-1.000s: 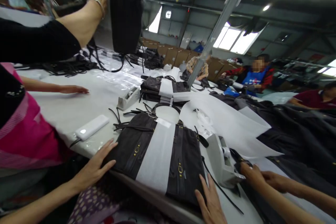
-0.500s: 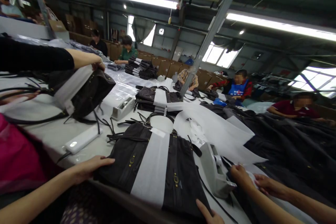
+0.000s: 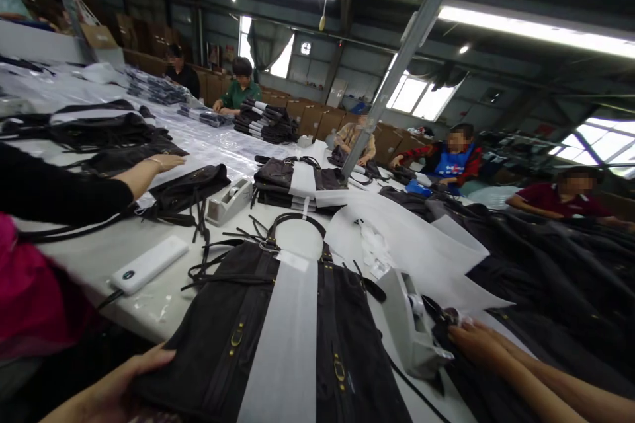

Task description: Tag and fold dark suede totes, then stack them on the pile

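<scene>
A dark handbag (image 3: 198, 337) lies flat in front of me, wrapped down its middle by a white paper band (image 3: 285, 337). Its round handle (image 3: 297, 217) points away from me, and brass buckles show on its straps. My left hand (image 3: 126, 377) grips the bag's near left edge, thumb on top and the fingers hidden below. My right hand is out of view. Just right of the bag stands a grey tape dispenser (image 3: 411, 327).
A co-worker's hands (image 3: 476, 337) handle dark material at right. At left another person's hand (image 3: 166, 162) presses on a banded bag (image 3: 196, 185). A white power bank (image 3: 149, 264), a second tape dispenser (image 3: 229, 201), stacked bags (image 3: 278, 178) and white paper sheets (image 3: 407, 231) lie around.
The handbag has come nearer to me, with my left hand on its edge. My right hand has left the view. The left neighbour's bag, earlier held up, now lies flat.
</scene>
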The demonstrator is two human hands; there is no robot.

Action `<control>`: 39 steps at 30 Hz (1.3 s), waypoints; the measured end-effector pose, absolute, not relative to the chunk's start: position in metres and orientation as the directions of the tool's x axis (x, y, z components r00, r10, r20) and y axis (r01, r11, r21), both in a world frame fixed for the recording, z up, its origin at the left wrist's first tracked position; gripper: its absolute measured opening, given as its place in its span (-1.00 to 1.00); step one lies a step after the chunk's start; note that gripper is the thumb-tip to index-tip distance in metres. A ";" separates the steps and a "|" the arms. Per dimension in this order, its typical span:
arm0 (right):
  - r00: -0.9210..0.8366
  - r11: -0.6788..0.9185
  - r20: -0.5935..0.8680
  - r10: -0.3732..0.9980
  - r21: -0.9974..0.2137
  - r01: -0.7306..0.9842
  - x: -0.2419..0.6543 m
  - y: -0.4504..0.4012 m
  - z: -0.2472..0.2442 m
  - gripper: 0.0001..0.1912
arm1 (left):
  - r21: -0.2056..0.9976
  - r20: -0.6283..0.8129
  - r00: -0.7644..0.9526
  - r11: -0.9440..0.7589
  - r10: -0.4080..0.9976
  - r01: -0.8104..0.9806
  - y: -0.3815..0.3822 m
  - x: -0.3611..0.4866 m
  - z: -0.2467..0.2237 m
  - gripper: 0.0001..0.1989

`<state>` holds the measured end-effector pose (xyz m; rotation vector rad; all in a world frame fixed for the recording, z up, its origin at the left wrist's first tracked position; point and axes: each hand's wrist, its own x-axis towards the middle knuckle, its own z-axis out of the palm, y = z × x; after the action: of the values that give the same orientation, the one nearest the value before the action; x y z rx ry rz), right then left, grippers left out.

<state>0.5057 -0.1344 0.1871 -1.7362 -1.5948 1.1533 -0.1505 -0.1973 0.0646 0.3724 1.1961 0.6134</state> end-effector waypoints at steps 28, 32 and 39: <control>-0.033 -0.008 -0.050 0.998 -0.657 0.754 0.577 -0.126 0.183 -0.57 | 0.576 -0.423 0.351 -0.051 0.835 0.816 0.098 -0.017 0.075 -0.30; -0.322 0.167 -0.154 0.934 -0.611 0.774 0.612 -0.124 0.168 -0.56 | 0.629 -0.513 0.444 -0.030 0.735 0.777 0.107 -0.023 0.072 -0.37; -0.027 0.096 0.137 0.990 -0.529 0.843 0.617 -0.126 0.216 -0.62 | 0.717 -0.585 0.554 0.059 0.592 0.694 0.102 -0.035 0.076 -0.44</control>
<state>0.6172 -0.1259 0.2162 -1.7918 -1.9157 0.4178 -0.0350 0.1016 0.0763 1.6158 1.1100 -0.1080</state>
